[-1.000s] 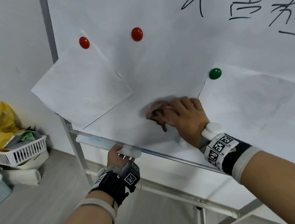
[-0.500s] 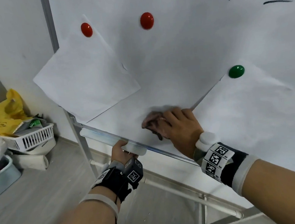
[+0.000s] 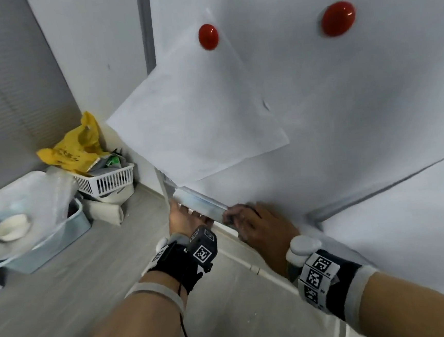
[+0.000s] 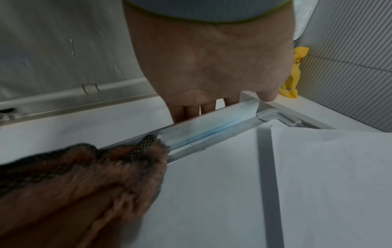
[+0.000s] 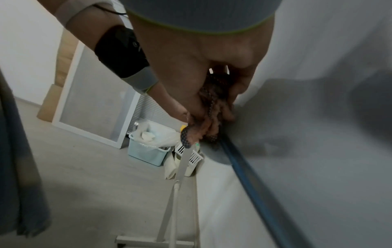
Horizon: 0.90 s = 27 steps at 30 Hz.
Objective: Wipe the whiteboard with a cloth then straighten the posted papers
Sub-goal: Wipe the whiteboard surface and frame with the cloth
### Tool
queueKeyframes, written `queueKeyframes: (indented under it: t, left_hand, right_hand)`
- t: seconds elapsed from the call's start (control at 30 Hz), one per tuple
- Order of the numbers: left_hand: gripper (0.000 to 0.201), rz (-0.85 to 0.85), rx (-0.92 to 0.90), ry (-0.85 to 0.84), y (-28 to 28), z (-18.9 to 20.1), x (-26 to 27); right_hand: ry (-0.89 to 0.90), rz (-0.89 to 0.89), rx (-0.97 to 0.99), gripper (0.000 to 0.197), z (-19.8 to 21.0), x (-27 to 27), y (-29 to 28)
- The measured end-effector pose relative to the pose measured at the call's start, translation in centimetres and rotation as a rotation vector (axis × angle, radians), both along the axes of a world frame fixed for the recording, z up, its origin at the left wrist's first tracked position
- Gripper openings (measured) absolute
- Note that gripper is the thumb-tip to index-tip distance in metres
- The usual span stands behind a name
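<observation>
Brown fleecy cloth [image 4: 89, 181], bunched in the right hand [image 3: 260, 225], sits at the bottom edge of the whiteboard [image 3: 344, 104], pressed where the board meets the marker tray [image 3: 199, 202]. Right fingers [image 5: 239, 87] curl round it with a dark netted trim poking out below.

Handling, as I judge it: soft, light, no stiffness of its own. It takes the shape of whatever pushes it, so a wadded fistful with the fingers behind it suits the tray's narrow channel. Loose trim could snag on the tray end.

Left hand [image 3: 186, 219] is under the tray, fingers [image 4: 191, 109] hooked up behind its lip, gripping it to steady the board. A blue smear runs along the tray channel just ahead of the cloth.

Paper [image 3: 192, 122] hangs crooked under a red magnet [image 3: 208, 36], one corner jutting past the board's frame; not straightened yet. A second red magnet [image 3: 338, 18] sits to the right.

Against a second ago: the cloth was up on the open board face, mid-wipe; it has dropped to the tray edge. The left hand holds the same rail. My view has swung left, so the green magnet and the writing are out of sight.

Floor corner: white basket [image 3: 106, 179], yellow bag [image 3: 74, 146], pale blue bin [image 3: 47, 240].
</observation>
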<state>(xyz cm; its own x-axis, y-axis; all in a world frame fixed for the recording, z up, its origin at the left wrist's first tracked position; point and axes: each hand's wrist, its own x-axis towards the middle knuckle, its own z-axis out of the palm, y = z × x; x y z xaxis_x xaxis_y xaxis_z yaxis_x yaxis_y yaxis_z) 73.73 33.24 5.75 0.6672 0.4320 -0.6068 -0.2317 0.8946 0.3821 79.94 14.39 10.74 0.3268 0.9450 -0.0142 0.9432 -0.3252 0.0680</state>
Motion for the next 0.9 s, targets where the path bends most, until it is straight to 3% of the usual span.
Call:
queueKeyframes:
  t: [0.07, 0.2, 0.33, 0.4, 0.53, 0.6, 0.67, 0.8, 0.9]
  left_hand:
    - [0.057, -0.030, 0.007, 0.018, 0.3, -0.4, 0.1]
    - [0.066, -0.109, -0.030, -0.006, 0.6, -0.9, 0.1]
    - [0.070, -0.190, -0.049, 0.055, 0.8, -1.4, -0.4]
    - [0.063, -0.140, -0.087, 0.037, 1.1, -1.3, -0.6]
    - [0.051, -0.013, 0.016, 0.144, 1.4, -0.9, -0.9]
    - [0.046, -0.059, 0.161, 0.122, 1.8, -1.5, -1.1]
    - [0.052, -0.136, 0.020, -0.004, 2.3, -2.7, -1.5]
    - [0.061, -0.124, -0.027, -0.007, 3.7, -3.4, -1.6]
    - [0.073, -0.158, 0.024, 0.007, 3.6, -3.1, -1.3]
  right_hand:
    - [0.053, -0.057, -0.022, 0.046, -1.3, 0.1, 0.6]
    - [-0.049, 0.029, -0.218, 0.054, -2.8, 0.3, 2.7]
    - [-0.171, -0.009, -0.130, 0.035, -2.0, -0.9, 5.3]
    - [-0.180, 0.008, -0.119, 0.037, -1.6, -1.4, 6.5]
    - [-0.043, -0.042, -0.121, 0.060, -0.9, -1.7, 9.1]
    - [-0.006, -0.039, -0.142, 0.063, -0.5, -1.6, 10.6]
    - [0.049, -0.040, -0.189, 0.067, -0.1, -1.6, 12.0]
    - [0.052, -0.078, -0.230, 0.070, -0.6, -1.6, 12.8]
    - [0.160, -0.112, -0.160, 0.066, -1.6, -1.2, 9.7]
